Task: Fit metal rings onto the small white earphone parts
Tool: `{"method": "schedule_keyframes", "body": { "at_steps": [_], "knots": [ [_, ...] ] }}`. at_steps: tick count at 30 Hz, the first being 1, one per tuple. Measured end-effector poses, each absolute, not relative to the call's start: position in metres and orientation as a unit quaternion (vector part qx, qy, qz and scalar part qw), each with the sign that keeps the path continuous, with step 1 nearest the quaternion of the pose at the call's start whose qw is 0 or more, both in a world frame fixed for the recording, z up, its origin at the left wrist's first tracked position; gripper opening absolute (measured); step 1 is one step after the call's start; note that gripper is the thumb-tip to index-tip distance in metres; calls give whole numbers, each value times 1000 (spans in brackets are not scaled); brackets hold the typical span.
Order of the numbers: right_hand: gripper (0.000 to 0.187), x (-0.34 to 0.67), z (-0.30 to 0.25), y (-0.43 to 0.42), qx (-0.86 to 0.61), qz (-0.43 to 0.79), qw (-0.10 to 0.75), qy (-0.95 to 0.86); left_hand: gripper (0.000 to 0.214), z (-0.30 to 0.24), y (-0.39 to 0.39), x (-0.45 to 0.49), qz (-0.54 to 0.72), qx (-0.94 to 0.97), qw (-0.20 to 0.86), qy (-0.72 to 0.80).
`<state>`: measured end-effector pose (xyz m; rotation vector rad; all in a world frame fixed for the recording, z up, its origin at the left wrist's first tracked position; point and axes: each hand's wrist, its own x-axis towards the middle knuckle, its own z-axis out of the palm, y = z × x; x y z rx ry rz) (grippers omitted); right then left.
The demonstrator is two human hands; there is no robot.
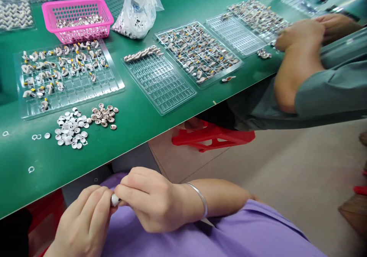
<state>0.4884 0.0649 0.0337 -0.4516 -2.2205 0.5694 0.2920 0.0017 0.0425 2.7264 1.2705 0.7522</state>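
Over my lap, in front of the table edge, both hands meet at a small white, rounded earbud part [115,200] with a dark spot on it. My left hand [86,217] pinches it from the left, and my right hand [156,199], with a silver bangle at the wrist, pinches from the right; fingers hide most of it. On the green table [137,134] ahead lie a pile of white round caps [70,129] and a smaller pile of beige cups [103,114]. Behind them, a clear tray [94,90] holds rows of partly assembled earbuds.
A pink basket [77,33] of small parts stands behind the tray, beside a plastic bag [137,14]. A slotted tray [166,85] and a filled tray [197,54] lie farther right. A co-worker's hands [304,33] work there, above a red stool [215,136].
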Motion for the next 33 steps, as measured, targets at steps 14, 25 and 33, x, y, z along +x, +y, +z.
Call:
{"method": "schedule_keyframes", "body": {
  "at_steps": [14,25,33],
  "knots": [
    [31,492,32,69,-129,149,386,-901,16,47,3,298,225,883,-2,411],
    [23,490,35,69,-173,259,346,-885,22,47,4,302,267,829,139,471],
    [21,491,32,67,-197,292,303,-886,23,45,7,300,223,861,60,453]
  ]
}}
